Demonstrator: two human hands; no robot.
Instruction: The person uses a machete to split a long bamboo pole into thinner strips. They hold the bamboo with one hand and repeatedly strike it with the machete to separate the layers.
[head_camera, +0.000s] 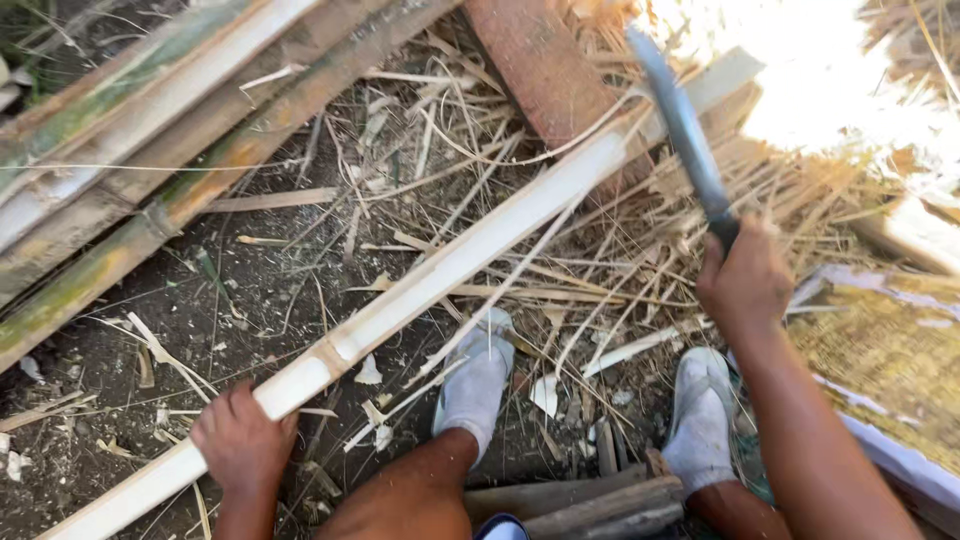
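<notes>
While the blade is raised:
Left hand (243, 440): clamps the pale bamboo pole (420, 290) firmly, well behind the cut.
Right hand (745, 280): closed on the machete (685, 135); strike ahead, away from the feet.

My arms are bare to the wrist — no sleeves, gloves or rings on my left hand (240, 440) or right hand (745, 280). My legs are bare below the knee; my feet wear grey-white socks (478, 385) — soiled.

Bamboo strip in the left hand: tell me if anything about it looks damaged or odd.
The pale bamboo strip has thin slivers peeling off its middle, fraying over the foot. The left hand grips its near end; the right hand holds a blade at its far end.
</notes>
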